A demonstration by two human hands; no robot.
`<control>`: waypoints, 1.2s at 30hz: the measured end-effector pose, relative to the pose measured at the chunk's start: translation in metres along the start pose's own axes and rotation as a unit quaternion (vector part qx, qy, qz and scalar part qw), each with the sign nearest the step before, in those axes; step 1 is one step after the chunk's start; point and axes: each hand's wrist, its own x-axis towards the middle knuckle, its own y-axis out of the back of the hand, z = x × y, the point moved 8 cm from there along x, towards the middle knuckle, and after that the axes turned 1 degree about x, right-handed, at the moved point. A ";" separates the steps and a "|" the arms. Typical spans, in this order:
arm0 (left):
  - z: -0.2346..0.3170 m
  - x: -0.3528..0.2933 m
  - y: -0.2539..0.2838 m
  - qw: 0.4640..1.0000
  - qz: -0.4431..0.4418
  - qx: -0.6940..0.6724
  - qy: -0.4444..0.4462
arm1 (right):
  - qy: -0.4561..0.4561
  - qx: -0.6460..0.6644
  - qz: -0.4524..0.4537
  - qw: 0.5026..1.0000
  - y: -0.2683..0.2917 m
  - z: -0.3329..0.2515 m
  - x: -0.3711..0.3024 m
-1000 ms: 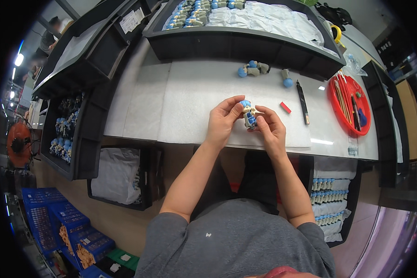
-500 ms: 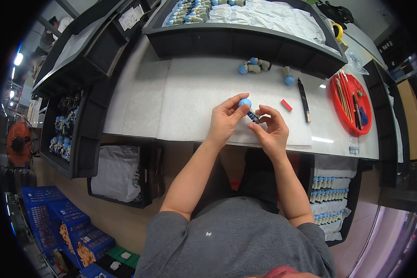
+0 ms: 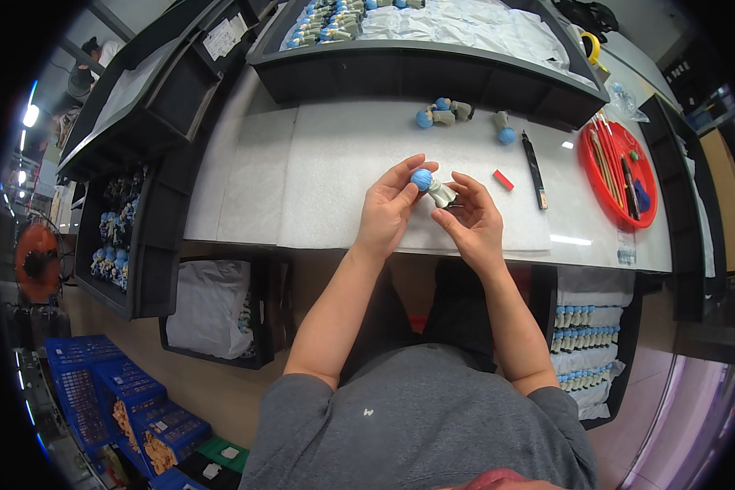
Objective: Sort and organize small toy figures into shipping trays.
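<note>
Between my two hands, above the white foam sheet (image 3: 335, 180), is a small figurine (image 3: 442, 193) with a round blue head and a pale grey-white body. My left hand (image 3: 390, 204) pinches it at the head with thumb and fingers. The fingers of my right hand (image 3: 474, 220) close around the body end. Farther back on the sheet lie a few similar blue-headed figurines (image 3: 444, 117), and one more figurine (image 3: 504, 129) lies apart to their right. A small red block (image 3: 503, 180) and a black pen-like cutter (image 3: 535, 170) rest right of my hands.
A black tray (image 3: 433, 77) with rows of figurines and white wrapping stands at the back. At right, a red basket (image 3: 650, 214) holds brushes and tools. Black crates (image 3: 151, 269) stack at left; another crate of figurines (image 3: 621, 359) sits low right. Blue crates (image 3: 73, 392) stand lower left.
The figurine has been turned between my hands: its dark striped side showed before, and its pale side faces up now. My hands have shifted slightly left.
</note>
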 end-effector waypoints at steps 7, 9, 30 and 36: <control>-0.009 0.003 -0.003 0.997 -0.009 0.064 -0.032 | 0.005 0.009 0.034 0.999 0.015 0.008 -0.002; -0.009 0.002 0.000 0.996 0.005 0.080 -0.030 | -0.012 0.099 0.059 0.993 0.022 0.004 -0.004; -0.011 0.001 0.000 0.985 0.033 0.170 -0.022 | -0.255 -0.425 0.653 0.572 0.455 0.099 -0.337; -0.006 0.001 0.004 0.982 0.051 0.179 -0.028 | -0.275 -0.401 0.637 0.598 0.456 0.121 -0.325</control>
